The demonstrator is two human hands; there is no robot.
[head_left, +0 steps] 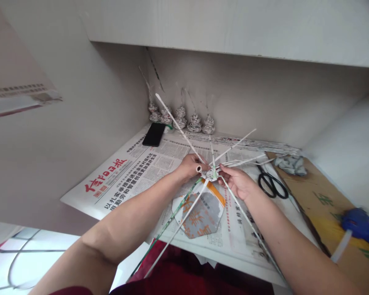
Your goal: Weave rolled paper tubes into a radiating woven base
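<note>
A small weave of rolled paper strips (209, 175) hangs above the newspaper, with several long paper spokes (184, 133) fanning out from it on all sides. My left hand (192, 166) grips its left edge, fingers closed, beside the open round end of one paper tube (198, 168). At the right edge of the weave, my right hand (235, 181) pinches it between thumb and fingers. Below lies an octagonal grey card (199, 217) with orange characters. A green-striped spoke and a white one run down toward my lap.
Newspaper (123, 192) covers the table. A black phone (154, 134) and several gourd-shaped woven paper pieces (195, 123) are at the back, near a bundle of paper rolls (249, 144). Black scissors (272, 184), cardboard (315, 205) and a blue glue gun (359, 224) lie right. A panel overhangs.
</note>
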